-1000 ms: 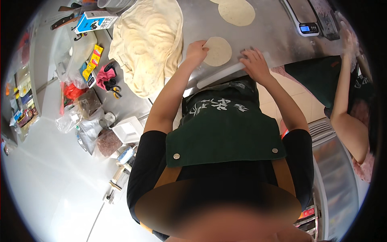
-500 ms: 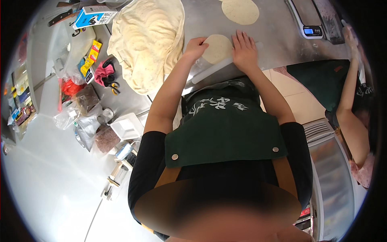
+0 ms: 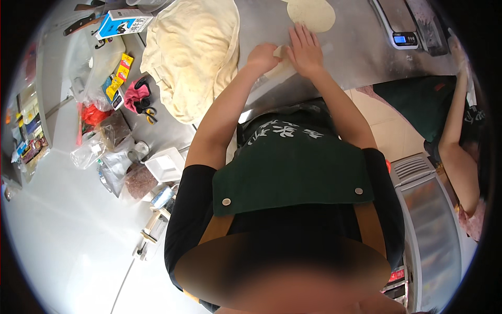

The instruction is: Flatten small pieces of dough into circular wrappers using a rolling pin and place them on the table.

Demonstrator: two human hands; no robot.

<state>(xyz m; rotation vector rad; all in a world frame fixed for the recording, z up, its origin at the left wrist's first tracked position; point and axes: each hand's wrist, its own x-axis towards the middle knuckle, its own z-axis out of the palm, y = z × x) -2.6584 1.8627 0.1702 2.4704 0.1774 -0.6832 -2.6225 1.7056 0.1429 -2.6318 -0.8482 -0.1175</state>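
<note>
Partly hidden, pale dough (image 3: 280,52) lies between the hands (image 3: 307,55)

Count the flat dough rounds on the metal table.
3 visible: a near round, partly hidden between left hand and right hand; a far round beyond; and a dough sliver at the top edge. More may be hidden.

Your bare right hand (image 3: 307,53) has moved forward and inward, closer to your bare left hand (image 3: 264,57); less of the thin, round, cream-coloured dough sheet (image 3: 279,53) now shows.
</note>
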